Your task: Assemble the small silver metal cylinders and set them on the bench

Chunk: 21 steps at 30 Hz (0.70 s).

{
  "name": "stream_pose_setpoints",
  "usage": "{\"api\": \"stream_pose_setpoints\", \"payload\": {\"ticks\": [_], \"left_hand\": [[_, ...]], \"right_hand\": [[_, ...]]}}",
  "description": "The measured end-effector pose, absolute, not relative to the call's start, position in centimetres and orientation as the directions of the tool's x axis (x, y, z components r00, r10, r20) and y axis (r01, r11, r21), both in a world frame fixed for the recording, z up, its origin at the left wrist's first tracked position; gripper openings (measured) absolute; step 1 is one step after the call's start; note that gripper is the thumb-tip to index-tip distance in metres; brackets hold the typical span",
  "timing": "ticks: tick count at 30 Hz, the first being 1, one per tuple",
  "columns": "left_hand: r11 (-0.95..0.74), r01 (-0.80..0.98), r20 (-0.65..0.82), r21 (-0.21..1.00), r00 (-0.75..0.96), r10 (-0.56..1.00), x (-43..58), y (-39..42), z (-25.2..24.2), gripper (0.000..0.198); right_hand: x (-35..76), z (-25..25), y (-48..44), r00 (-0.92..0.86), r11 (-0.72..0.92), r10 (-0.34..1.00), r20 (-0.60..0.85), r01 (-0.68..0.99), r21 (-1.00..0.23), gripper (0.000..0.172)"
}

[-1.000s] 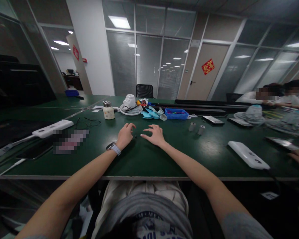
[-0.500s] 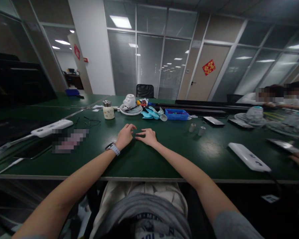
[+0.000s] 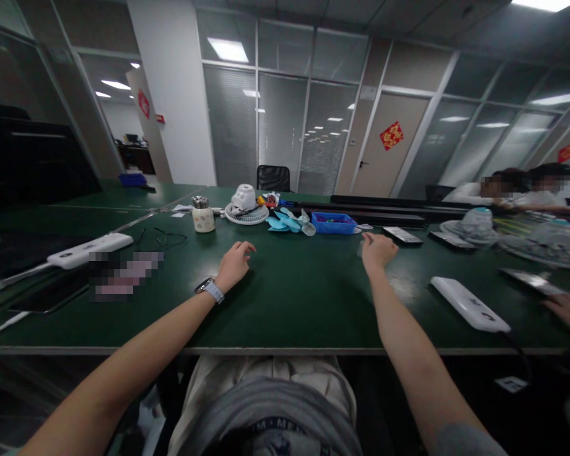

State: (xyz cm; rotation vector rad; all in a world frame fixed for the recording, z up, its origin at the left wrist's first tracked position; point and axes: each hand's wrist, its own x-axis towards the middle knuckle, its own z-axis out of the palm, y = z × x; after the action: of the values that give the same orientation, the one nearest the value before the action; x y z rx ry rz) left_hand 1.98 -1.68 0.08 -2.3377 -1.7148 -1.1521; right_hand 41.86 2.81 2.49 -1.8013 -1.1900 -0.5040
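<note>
My left hand, with a watch on its wrist, hovers over the green table. It holds nothing, its fingers loosely bent and apart. Farther right, my right hand is stretched out with its fingers curled together at two small metallic cylinders. The edge of one cylinder shows beside the fingertips; the other is hidden behind the hand. Whether the fingers grip a cylinder is not plain. Just beyond lies a blue basket with small items inside.
Toward the back stand a cream jar, white fan parts and blue fan blades. White power strips lie at both sides, with glasses at left. A co-worker's hand is at far right.
My right hand has moved away from my left hand, rightward and forward to the cylinders. The left hand stays nearly in place. The view has tilted up slightly.
</note>
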Motion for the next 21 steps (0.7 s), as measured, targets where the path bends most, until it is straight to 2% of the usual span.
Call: {"api": "stream_pose_setpoints", "payload": {"ticks": [3, 5, 12, 15, 18, 21], "left_hand": [[-0.384, 0.833, 0.560, 0.397, 0.112, 0.821, 2.0, -1.5, -0.1, 0.028], [-0.379, 0.833, 0.558, 0.403, 0.104, 0.823, 2.0, -1.5, -0.1, 0.028], [-0.394, 0.824, 0.558, 0.408, 0.117, 0.822, 1.9, -1.3, -0.3, 0.028], [-0.400, 0.819, 0.566, 0.412, 0.114, 0.817, 1.8, -1.2, -0.4, 0.028], [-0.406, 0.820, 0.569, 0.403, 0.122, 0.813, 1.8, -1.2, -0.4, 0.028], [-0.413, 0.820, 0.569, 0.395, 0.134, 0.811, 1.8, -1.2, -0.4, 0.028]], "right_hand": [[45.8, 1.5, 2.9, 0.642, -0.380, 0.468, 0.607, 0.766, -0.518, 0.023], [46.7, 1.0, 3.0, 0.705, -0.459, 0.469, 0.532, 0.709, -0.536, 0.024], [46.9, 1.0, 3.2, 0.766, -0.511, 0.514, 0.386, 0.635, -0.579, 0.029], [46.4, 0.7, 3.2, 0.723, -0.486, 0.465, 0.511, 0.691, -0.535, 0.034], [45.5, 0.2, 3.7, 0.536, -0.376, 0.465, 0.704, 0.840, -0.391, 0.051], [44.6, -0.4, 4.7, 0.427, -0.353, 0.580, 0.694, 0.899, -0.259, 0.051]]}}
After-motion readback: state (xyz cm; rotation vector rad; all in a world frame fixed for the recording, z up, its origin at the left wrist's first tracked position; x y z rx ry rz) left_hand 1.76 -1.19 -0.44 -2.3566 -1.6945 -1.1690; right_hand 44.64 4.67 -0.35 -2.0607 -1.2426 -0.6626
